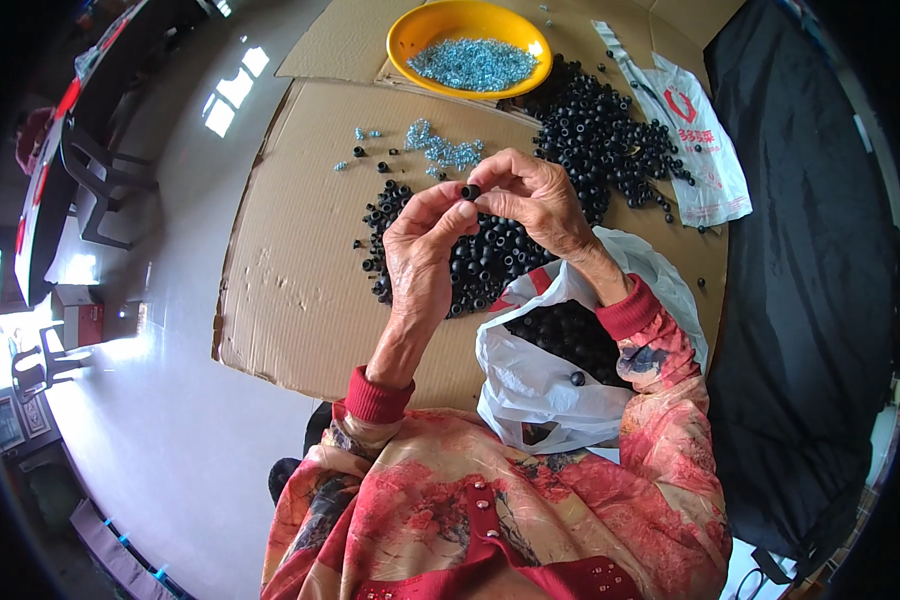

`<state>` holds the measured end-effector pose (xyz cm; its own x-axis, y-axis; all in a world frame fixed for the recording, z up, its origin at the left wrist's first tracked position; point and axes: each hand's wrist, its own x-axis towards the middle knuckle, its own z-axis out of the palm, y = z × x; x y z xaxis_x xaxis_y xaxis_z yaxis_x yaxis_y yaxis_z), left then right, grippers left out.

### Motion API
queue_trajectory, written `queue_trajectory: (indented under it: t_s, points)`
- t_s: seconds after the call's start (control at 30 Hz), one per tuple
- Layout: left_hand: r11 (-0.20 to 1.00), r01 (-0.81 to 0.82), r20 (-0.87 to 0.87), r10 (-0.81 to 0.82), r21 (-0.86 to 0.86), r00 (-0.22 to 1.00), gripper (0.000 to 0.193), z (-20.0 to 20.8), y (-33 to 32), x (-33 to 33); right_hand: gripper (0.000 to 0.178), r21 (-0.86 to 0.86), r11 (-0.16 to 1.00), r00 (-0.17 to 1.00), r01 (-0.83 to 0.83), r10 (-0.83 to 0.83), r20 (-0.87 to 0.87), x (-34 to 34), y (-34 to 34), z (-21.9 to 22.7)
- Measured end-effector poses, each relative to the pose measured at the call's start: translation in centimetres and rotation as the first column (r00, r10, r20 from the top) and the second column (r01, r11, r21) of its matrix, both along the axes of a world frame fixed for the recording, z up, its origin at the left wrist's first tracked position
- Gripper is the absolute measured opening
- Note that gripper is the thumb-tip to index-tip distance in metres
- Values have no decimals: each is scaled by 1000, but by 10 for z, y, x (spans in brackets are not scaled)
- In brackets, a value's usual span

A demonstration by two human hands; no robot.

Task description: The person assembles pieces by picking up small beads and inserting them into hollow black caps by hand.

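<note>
Above the cardboard, a small black hollow piece [471, 191], round with a dark opening, sits between the fingertips of both hands. My left hand [422, 245] pinches it with thumb and forefinger from the left. From the right, my right hand [537, 200] closes its thumb and forefinger against the same piece; whether a smaller part is tucked in those fingertips is hidden. Beneath my hands spreads a pile of similar black pieces [490, 262]. Just beyond my fingers lies a loose cluster of tiny clear-blue pieces [445, 150].
A yellow bowl [402, 66] of blue pieces stands at the far side. A larger black heap [610, 140] lies right of it, beside a flat white plastic bag [715, 185]. An opened white bag [530, 390] with black pieces sits near my lap. Cardboard [280, 250] lies underneath.
</note>
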<state>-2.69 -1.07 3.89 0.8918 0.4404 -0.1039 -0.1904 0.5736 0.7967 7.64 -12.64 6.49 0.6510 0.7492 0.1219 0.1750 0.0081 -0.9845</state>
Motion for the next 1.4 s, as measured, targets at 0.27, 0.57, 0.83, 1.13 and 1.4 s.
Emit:
queue_trajectory:
  t_s: [0.27, 0.57, 0.83, 1.13, 1.4]
  points:
    - [967, 107, 98, -87, -229, 991, 21, -2, -4, 2, 16, 27, 999, 945, -21, 11, 327, 2, -1, 2]
    - [940, 240, 123, -216, -243, 969, 18, -12, 3, -2, 25, -19, 995, 676, -98, 81, 733, -2, -2, 11]
    - [775, 307, 146, -273, -552, 951, 16, -14, -14, -14, 24, -53, 992, 744, -111, 119, 657, -9, -9, 4]
    - [944, 134, 82, -115, -301, 990, 15, -30, 22, -18, 14, -318, 939, 760, 134, 108, 641, 60, 2, -37]
    - [969, 73, 20, -71, -236, 997, 20, -35, 37, -22, 16, -413, 903, 679, 122, 228, 698, 68, 26, -65]
